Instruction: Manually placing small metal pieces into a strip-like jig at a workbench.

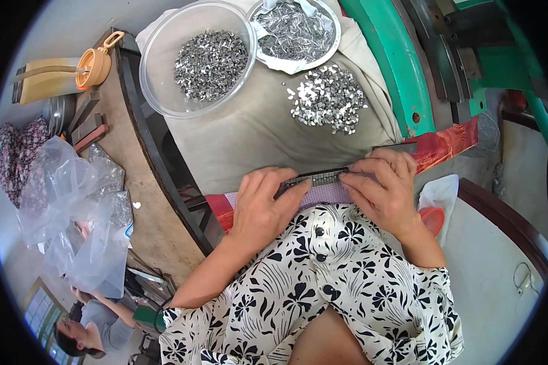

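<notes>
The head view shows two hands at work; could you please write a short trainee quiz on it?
1. True or false: the left hand and the right hand both touch the narrow dark strip.
2. Where does the loose pile of metal pieces lie? A, on the person's lap; B, on the cloth; C, in the orange cup.
3. Fill in: in the picture, the green metal frame is to the ___ of the clear tub.

Key: 1 true; 2 B; 3 right.

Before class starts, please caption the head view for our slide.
Left hand and right hand hold a dark narrow strip near a pile of small metal pieces.
</notes>
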A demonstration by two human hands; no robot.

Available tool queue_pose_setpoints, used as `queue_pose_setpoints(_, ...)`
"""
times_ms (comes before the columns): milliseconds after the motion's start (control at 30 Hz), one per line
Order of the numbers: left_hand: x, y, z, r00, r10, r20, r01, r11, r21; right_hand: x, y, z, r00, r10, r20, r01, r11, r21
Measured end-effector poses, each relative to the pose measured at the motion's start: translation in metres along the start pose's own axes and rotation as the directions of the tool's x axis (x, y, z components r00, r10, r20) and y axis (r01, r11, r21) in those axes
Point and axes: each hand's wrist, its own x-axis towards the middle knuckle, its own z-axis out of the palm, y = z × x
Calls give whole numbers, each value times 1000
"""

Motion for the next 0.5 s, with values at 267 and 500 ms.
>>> queue_pose_setpoints(267, 1, -1, -1, 999, -46, -17, 46, 998, -37, -3, -8, 8, 999, -40, -25, 40, 999, -5)
queue_pose_setpoints(500, -2, -3, -3, 989, -139, -50, 134, 987, -94, 10, -17, 24, 993, -118, 14, 118, 992, -48)
